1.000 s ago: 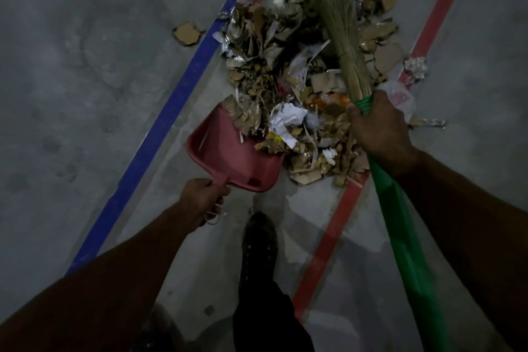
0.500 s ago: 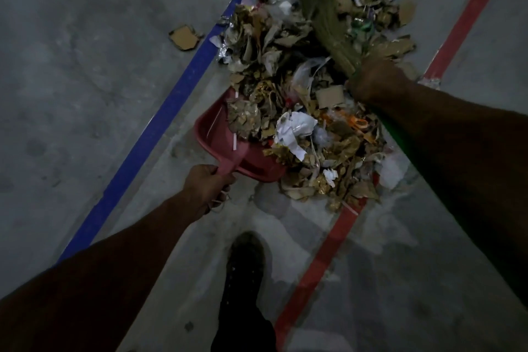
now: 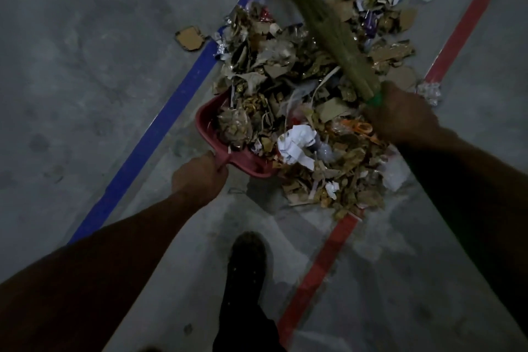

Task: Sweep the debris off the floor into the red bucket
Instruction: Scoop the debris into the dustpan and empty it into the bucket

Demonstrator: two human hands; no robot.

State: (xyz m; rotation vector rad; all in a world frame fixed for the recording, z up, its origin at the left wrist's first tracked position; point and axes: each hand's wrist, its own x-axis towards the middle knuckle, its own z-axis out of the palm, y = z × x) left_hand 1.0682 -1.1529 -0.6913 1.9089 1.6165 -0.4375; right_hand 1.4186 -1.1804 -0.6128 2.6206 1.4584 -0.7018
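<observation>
Debris (image 3: 303, 111): one heap on the grey floor (image 3: 71, 66), lying between one blue floor line (image 3: 171, 106) and one red floor line (image 3: 323, 266), and overlapping both. The heap consists of torn brown cardboard scraps, crumpled white paper, foil shreds and one orange item that is too small to identify. The individual pieces cannot be counted.

From left to right:

One separate cardboard scrap (image 3: 190, 38) lies alone on the floor, just beside the blue line on its left side, apart from the heap.

The left hand (image 3: 198, 177) has its fingers curled round the handle of one red dustpan (image 3: 211, 123). The dustpan rests on the floor at the near left edge of the heap. Its open side faces the heap, and part of the debris already lies inside it.

One dark shoe (image 3: 247, 254) stands on the floor below the dustpan, between the two arms.

One broom (image 3: 323, 26) slants across the heap from the upper centre down to the right. Its straw-coloured bristles are blurred. A green band shows where the bristles end.

The right hand (image 3: 403, 114) grips the broom at this green band, above the right side of the heap.
</observation>
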